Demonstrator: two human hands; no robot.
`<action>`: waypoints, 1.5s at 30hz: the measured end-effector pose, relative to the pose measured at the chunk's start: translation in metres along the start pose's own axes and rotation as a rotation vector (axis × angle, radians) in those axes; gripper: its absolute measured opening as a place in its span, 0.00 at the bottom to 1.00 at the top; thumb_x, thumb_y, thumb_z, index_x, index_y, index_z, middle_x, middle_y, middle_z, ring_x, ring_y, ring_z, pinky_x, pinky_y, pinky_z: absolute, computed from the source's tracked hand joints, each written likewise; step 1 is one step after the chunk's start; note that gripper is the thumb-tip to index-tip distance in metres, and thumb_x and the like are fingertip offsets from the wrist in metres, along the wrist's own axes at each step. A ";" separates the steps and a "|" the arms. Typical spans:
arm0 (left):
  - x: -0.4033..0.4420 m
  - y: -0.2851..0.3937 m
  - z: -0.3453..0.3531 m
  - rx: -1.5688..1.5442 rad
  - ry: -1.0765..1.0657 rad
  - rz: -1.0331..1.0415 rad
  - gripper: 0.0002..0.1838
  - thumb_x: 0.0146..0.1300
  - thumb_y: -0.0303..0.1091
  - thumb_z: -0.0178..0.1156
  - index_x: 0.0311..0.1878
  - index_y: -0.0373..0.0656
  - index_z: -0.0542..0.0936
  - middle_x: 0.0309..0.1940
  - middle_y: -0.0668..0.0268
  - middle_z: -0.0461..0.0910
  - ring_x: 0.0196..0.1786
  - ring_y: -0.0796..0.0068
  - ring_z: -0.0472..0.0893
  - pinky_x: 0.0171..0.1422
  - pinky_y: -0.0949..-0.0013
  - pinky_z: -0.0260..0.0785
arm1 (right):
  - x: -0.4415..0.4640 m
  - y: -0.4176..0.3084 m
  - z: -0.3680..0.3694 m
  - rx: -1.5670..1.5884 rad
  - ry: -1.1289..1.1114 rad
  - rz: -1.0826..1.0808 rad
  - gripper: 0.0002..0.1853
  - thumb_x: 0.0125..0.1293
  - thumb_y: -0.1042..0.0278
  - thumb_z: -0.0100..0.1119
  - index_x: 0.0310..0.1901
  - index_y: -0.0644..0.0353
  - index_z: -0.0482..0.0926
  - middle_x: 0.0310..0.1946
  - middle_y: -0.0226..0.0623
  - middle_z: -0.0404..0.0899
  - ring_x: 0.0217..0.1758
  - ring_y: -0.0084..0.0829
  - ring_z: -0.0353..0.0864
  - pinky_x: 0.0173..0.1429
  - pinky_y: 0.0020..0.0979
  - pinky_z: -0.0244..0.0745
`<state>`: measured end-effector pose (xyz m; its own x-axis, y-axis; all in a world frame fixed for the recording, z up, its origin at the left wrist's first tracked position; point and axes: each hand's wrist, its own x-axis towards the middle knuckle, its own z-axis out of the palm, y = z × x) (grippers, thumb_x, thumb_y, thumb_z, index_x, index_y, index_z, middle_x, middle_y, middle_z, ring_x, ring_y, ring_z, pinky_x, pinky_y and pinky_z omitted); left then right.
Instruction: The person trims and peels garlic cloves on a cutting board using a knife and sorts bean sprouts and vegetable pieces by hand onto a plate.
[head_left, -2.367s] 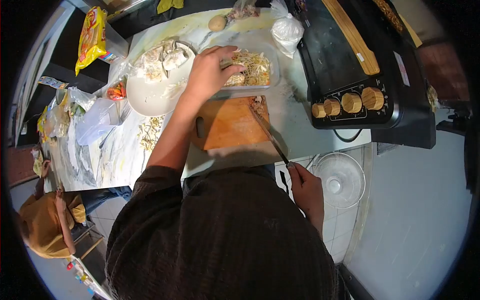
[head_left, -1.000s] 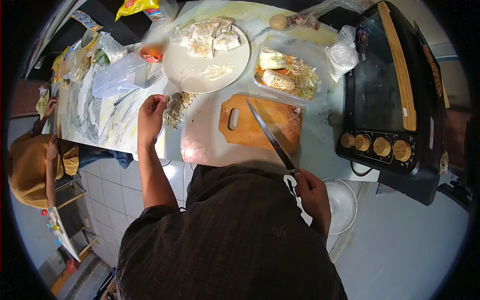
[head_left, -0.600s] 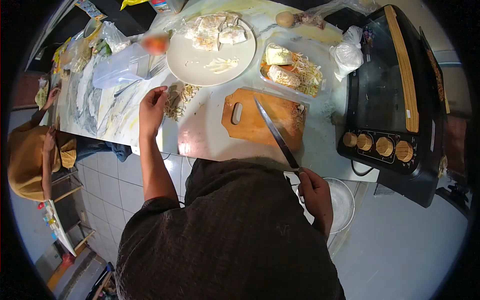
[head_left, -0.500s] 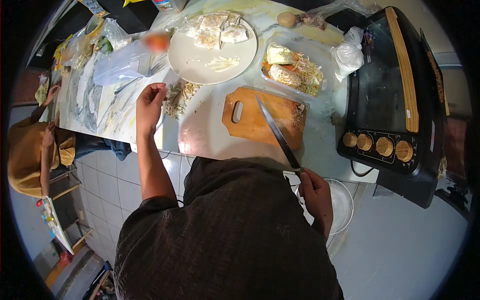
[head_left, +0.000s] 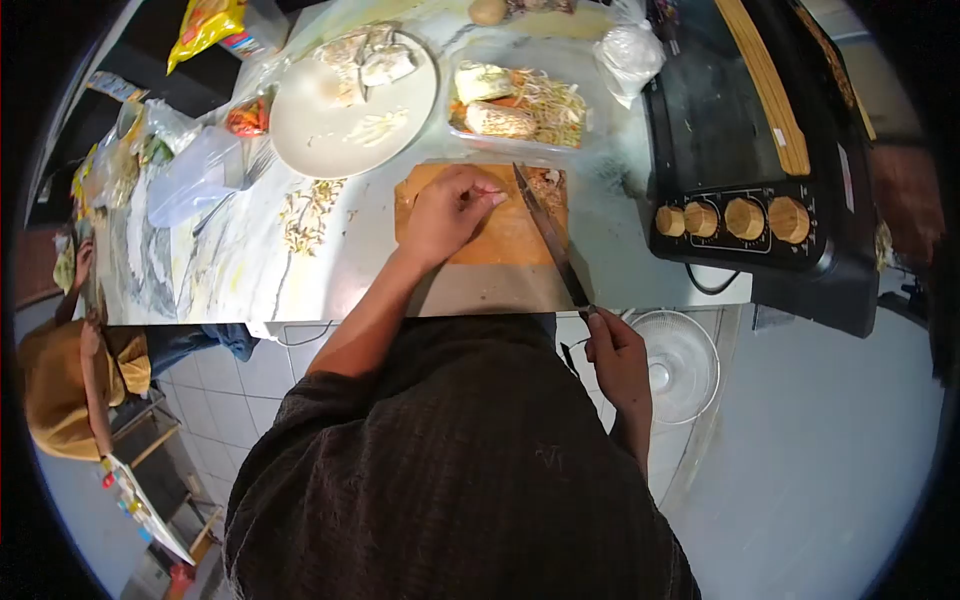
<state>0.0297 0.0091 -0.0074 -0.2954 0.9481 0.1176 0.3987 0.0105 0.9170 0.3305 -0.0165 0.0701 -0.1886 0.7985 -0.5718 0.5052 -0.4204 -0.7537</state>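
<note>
My right hand (head_left: 618,360) is wrapped round the handle of a long dark-bladed knife (head_left: 548,232), at the counter's front edge. The blade points away from me, over the right part of a wooden cutting board (head_left: 500,240). Above the board's left half, my left hand (head_left: 455,212) is closed in a pinch. Whatever it may hold is too small to make out. Dark scraps (head_left: 548,185) lie at the board's far right corner. A loose pile of bean sprout bits (head_left: 310,215) is on the counter, left of the board.
Beyond the board stand a clear container (head_left: 520,105) of sprouts and pale rolls, and a large plate (head_left: 300,150) with whitish pieces. A black oven (head_left: 740,215) borders the right; a plastic bag (head_left: 630,60) sits beside it. At far left is another person (head_left: 65,390).
My left hand has moved right, from beside the sprout pile to over the cutting board, still pinched. The view has shifted. The knife stays in my right hand over the board.
</note>
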 end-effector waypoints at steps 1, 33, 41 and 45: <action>0.001 0.000 0.004 0.110 0.018 0.087 0.06 0.64 0.30 0.70 0.39 0.38 0.85 0.35 0.60 0.83 0.33 0.67 0.82 0.41 0.67 0.74 | 0.001 0.004 0.000 0.006 0.009 0.007 0.19 0.79 0.59 0.56 0.56 0.67 0.82 0.23 0.22 0.72 0.26 0.14 0.67 0.32 0.22 0.64; -0.006 -0.005 0.010 0.352 0.036 0.232 0.05 0.58 0.31 0.69 0.31 0.43 0.82 0.30 0.60 0.80 0.38 0.53 0.79 0.45 0.52 0.71 | -0.014 -0.033 0.019 -0.505 0.102 -0.034 0.23 0.78 0.48 0.53 0.60 0.56 0.83 0.33 0.56 0.86 0.41 0.55 0.88 0.45 0.48 0.81; -0.003 0.022 -0.011 0.213 -0.073 -0.062 0.05 0.61 0.31 0.68 0.34 0.41 0.83 0.31 0.60 0.80 0.35 0.57 0.81 0.42 0.57 0.74 | -0.024 -0.030 0.014 -0.532 0.143 -0.055 0.21 0.78 0.48 0.51 0.60 0.52 0.83 0.34 0.55 0.86 0.41 0.58 0.87 0.46 0.51 0.81; 0.037 0.042 -0.023 0.234 0.028 0.185 0.08 0.61 0.34 0.70 0.36 0.40 0.84 0.30 0.59 0.81 0.34 0.59 0.83 0.41 0.59 0.75 | -0.025 -0.022 0.008 -0.520 0.148 -0.051 0.21 0.79 0.49 0.51 0.60 0.53 0.83 0.34 0.53 0.86 0.40 0.57 0.87 0.45 0.50 0.81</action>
<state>0.0152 0.0369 0.0439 -0.2221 0.9316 0.2878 0.6366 -0.0850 0.7665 0.3177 -0.0308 0.0983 -0.1219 0.8804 -0.4583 0.8557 -0.1407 -0.4980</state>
